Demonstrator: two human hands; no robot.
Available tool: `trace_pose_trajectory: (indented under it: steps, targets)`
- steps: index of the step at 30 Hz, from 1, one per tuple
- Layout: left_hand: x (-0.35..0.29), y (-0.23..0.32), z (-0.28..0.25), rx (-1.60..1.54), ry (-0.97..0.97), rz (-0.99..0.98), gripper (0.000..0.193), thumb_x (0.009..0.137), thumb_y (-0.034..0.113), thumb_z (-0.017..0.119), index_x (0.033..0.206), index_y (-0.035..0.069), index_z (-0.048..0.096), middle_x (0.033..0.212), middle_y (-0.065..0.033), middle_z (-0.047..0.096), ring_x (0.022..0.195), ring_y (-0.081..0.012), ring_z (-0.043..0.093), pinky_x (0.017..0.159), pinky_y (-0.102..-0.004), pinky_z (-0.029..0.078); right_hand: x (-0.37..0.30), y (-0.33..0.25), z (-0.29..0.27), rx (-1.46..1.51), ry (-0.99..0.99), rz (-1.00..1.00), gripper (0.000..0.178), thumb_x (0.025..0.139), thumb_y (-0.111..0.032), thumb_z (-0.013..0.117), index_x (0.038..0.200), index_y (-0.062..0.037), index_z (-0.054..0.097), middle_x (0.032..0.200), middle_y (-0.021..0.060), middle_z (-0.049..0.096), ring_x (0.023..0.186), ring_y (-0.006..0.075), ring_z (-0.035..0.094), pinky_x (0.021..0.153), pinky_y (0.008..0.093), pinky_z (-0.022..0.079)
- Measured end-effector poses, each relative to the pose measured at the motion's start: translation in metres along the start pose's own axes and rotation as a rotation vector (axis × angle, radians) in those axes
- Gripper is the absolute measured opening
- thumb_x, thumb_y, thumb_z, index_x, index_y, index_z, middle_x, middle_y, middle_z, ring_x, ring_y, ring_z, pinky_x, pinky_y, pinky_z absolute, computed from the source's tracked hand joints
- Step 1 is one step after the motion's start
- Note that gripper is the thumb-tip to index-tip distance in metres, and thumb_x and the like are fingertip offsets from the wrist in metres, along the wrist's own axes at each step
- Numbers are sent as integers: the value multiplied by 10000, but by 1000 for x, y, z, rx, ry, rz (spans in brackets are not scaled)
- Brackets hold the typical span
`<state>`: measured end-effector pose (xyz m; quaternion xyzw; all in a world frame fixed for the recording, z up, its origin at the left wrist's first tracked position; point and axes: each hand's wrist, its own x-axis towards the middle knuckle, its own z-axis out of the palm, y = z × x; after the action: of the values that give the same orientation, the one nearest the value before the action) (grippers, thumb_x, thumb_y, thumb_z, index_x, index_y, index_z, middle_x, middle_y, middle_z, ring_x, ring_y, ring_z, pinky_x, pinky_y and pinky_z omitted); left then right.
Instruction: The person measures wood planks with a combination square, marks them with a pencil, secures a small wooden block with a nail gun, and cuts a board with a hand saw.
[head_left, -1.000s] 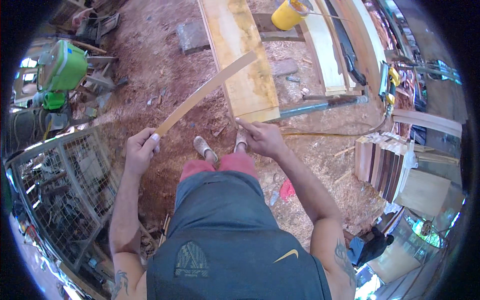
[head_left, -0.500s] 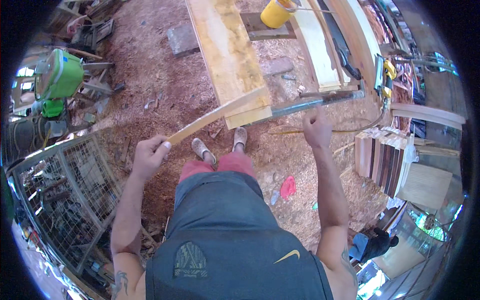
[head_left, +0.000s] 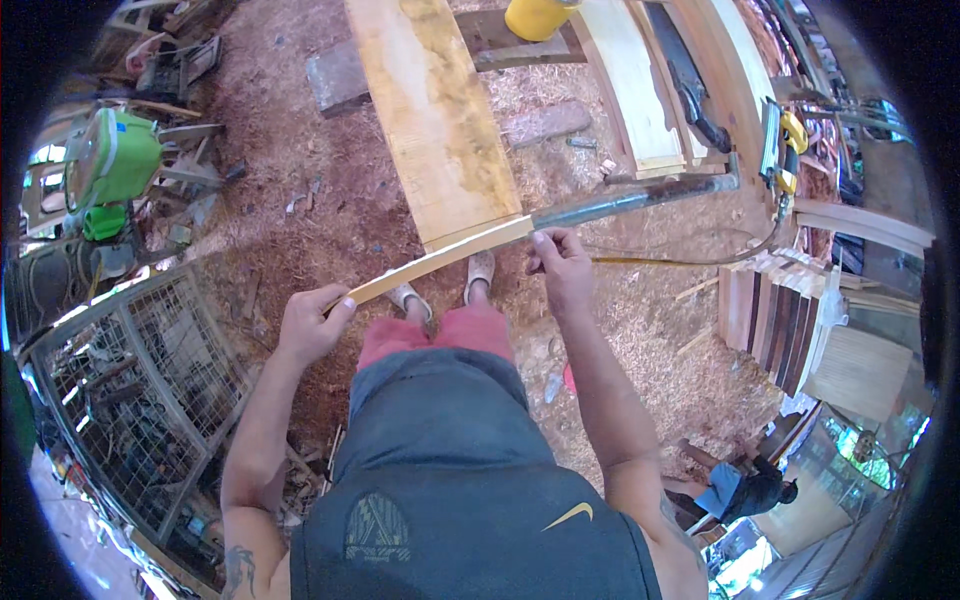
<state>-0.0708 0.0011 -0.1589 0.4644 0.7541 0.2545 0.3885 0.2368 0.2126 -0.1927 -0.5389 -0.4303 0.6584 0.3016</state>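
A thin, narrow wooden strip slants in front of me, its right end higher than its left. My left hand is closed around its left end, thumb on top. At the other end, my right hand has curled fingers, with the thumb beside the tip of the strip. Whether that hand grips the strip or some small thing cannot be made out. Just beyond the strip is the near end of a wide, stained wooden board, partly covered by it.
A metal bar runs right of the board. Long planks and a yellow bucket are farther off. A yellow tool with a hose and stacked wood pieces are at right. A wire-mesh frame stands left; another person is lower right.
My right hand has moved left to the strip's right end. The strip has shifted slightly right and down with my left hand. The board appears farther left in view.
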Motion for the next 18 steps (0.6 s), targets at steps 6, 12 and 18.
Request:
trace_pose_trajectory:
  steps: [6,12,18]
  targets:
    - [1,10,-2,44,-20,-20,235,914,230,642,991,29,735,718,-161,675,668,-285,695,625,-387,516,5,7,12,-33,88,54,170,948,-174,734,985,-40,635,786,-12,639,635,54,557,559,222,463]
    - [6,-1,-5,-88,-50,-119,238,912,220,649,973,4,727,676,-158,654,630,-267,681,608,-383,503,13,16,13,-52,72,36,192,935,-187,754,963,-38,636,768,-13,634,628,52,550,542,223,450]
    - [13,-6,-7,-55,-49,-103,239,907,213,649,960,-7,725,666,-150,645,605,-249,654,597,-374,491,14,18,14,-21,83,50,215,926,-196,767,939,-34,627,749,-15,626,626,49,551,535,227,449]
